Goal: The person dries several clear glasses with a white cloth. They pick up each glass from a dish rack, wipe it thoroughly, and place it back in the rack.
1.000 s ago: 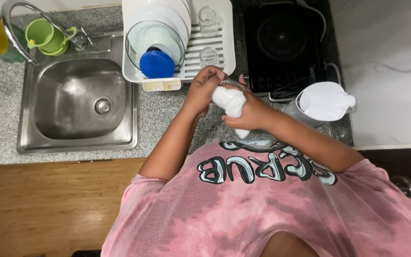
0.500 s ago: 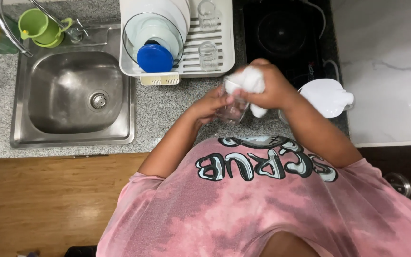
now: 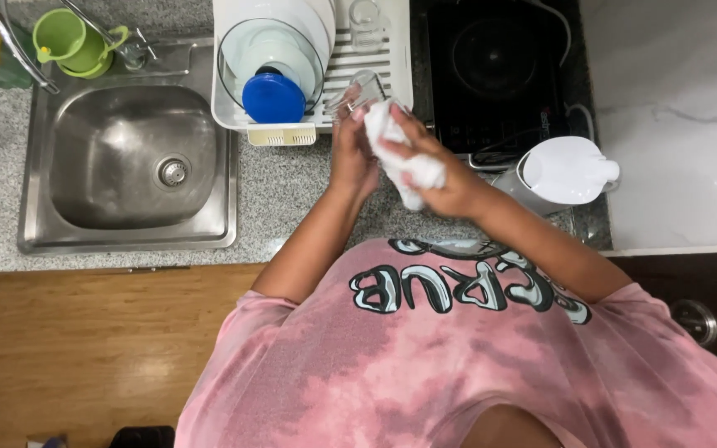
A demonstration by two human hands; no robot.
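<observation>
I'm seeing my left hand [image 3: 352, 153] gripping a clear glass [image 3: 357, 90] while my right hand [image 3: 433, 170] is clutching a white cloth [image 3: 400, 153] against it, over the white dish rack's [image 3: 325, 124] front edge, beside the steel sink [image 3: 126, 158].

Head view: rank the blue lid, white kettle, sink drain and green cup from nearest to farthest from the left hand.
From the left hand:
1. Blue lid, in the dish rack, up-left.
2. Sink drain and white kettle, opposite sides, too close to call.
3. Green cup, far top left.
</observation>
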